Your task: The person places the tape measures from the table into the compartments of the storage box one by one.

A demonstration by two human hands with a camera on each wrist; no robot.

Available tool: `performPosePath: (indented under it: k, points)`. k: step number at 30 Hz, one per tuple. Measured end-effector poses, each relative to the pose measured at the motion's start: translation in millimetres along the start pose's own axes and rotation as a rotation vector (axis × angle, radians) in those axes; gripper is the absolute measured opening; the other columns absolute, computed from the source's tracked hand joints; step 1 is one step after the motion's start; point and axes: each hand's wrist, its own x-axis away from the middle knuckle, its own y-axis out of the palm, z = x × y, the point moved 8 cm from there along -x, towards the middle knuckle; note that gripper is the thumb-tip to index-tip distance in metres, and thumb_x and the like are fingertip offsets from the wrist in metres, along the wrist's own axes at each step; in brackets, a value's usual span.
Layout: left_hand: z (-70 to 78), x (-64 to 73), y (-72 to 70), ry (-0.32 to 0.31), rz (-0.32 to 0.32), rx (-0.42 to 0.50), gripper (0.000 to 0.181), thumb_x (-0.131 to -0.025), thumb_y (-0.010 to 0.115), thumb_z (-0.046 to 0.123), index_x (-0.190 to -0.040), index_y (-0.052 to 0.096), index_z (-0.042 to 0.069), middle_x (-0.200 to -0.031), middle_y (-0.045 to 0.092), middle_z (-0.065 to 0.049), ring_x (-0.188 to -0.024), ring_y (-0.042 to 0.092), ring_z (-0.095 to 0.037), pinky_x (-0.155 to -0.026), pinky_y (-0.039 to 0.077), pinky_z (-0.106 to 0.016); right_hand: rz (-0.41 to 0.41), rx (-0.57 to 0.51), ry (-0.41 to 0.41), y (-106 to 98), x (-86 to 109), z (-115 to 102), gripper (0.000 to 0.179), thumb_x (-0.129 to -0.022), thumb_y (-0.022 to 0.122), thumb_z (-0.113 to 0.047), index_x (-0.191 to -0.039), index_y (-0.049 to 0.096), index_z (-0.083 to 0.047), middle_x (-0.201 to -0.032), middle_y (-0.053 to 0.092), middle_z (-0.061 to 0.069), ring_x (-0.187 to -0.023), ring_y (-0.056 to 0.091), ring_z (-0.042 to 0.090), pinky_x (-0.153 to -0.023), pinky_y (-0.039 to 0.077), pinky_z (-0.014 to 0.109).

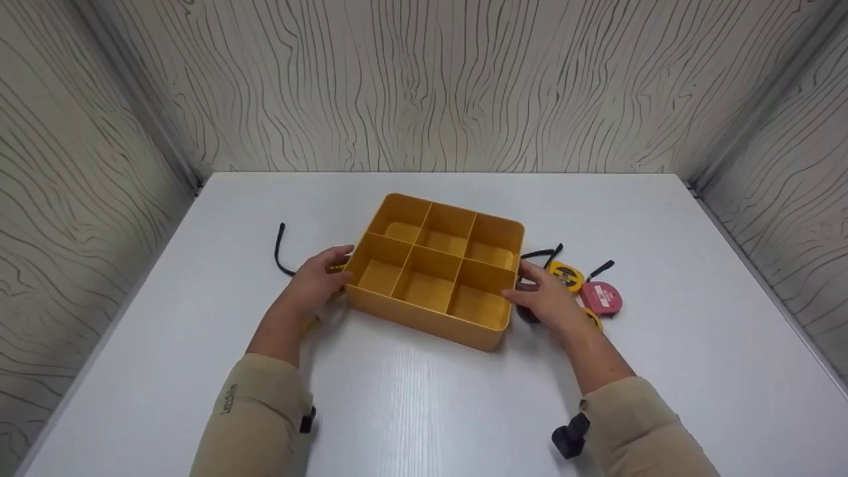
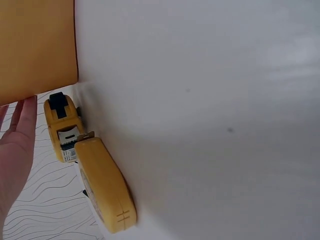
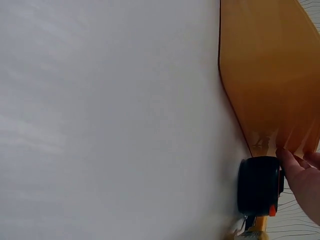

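A yellow-orange divided storage box (image 1: 427,318) with six square compartments sits at a slant on the white table, its compartments bare. At its left side, my left hand (image 1: 318,278) touches the outer wall with fairly straight fingers and the thumb near the rim. My right hand (image 1: 546,298) holds the right wall, thumb over the rim and fingers outside. Close by the left hand, two yellow tape measures (image 2: 105,185) stand beside the box in the left wrist view. A black tape measure (image 3: 259,186) is right below the right fingertips in the right wrist view.
Right of the box lie a yellow tape measure (image 1: 565,275), a pink one (image 1: 601,298) and another yellow one (image 1: 593,319), partly behind the right wrist. A black strap (image 1: 278,248) extends at the left. Wood-grain patterned panels (image 1: 424,86) enclose the table (image 1: 411,397).
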Motion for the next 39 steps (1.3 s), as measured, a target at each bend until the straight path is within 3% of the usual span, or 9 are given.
performPosePath:
  k: [18,28,34,39]
  points:
    - [-2.5,-0.1,0.3,-0.006,-0.023,-0.018,0.042,-0.090,0.057,0.020,-0.128,0.048,0.036,-0.130,0.044,0.007,-0.118,0.043,-0.015,-0.098,0.041,-0.034,-0.048,-0.076,-0.039,4.1,0.5,-5.0,0.071,-0.086,0.064,-0.022,-0.145,0.024,-0.020,-0.147,0.027,0.005,-0.127,0.039,0.024,-0.105,0.032,0.041]
    - [-3.9,2.6,0.6,-0.016,-0.029,-0.055,0.040,-0.091,0.057,0.026,-0.128,0.048,0.037,-0.130,0.044,0.006,-0.121,0.040,-0.018,-0.103,0.035,-0.040,-0.089,-0.093,-0.037,2.3,0.5,1.2,0.072,-0.084,0.066,-0.022,-0.144,0.027,-0.025,-0.146,0.029,0.000,-0.126,0.040,0.022,-0.103,0.034,0.039]
    - [-4.9,4.1,2.1,-0.012,-0.029,-0.054,0.040,-0.091,0.056,0.026,-0.128,0.047,0.036,-0.132,0.044,0.006,-0.122,0.040,-0.017,-0.103,0.035,-0.040,-0.121,-0.126,-0.051,1.7,1.0,0.8,0.072,-0.082,0.068,-0.021,-0.143,0.030,-0.025,-0.145,0.030,0.001,-0.125,0.041,0.021,-0.101,0.037,0.039]
    - [-4.7,4.8,3.8,0.005,-0.035,-0.034,0.041,-0.090,0.057,0.024,-0.128,0.047,0.036,-0.131,0.045,0.007,-0.121,0.041,-0.015,-0.101,0.037,-0.038,-0.124,-0.091,-0.059,-0.4,2.8,-0.5,0.073,-0.080,0.070,-0.022,-0.142,0.032,-0.028,-0.141,0.034,-0.003,-0.123,0.044,0.019,-0.099,0.039,0.036]
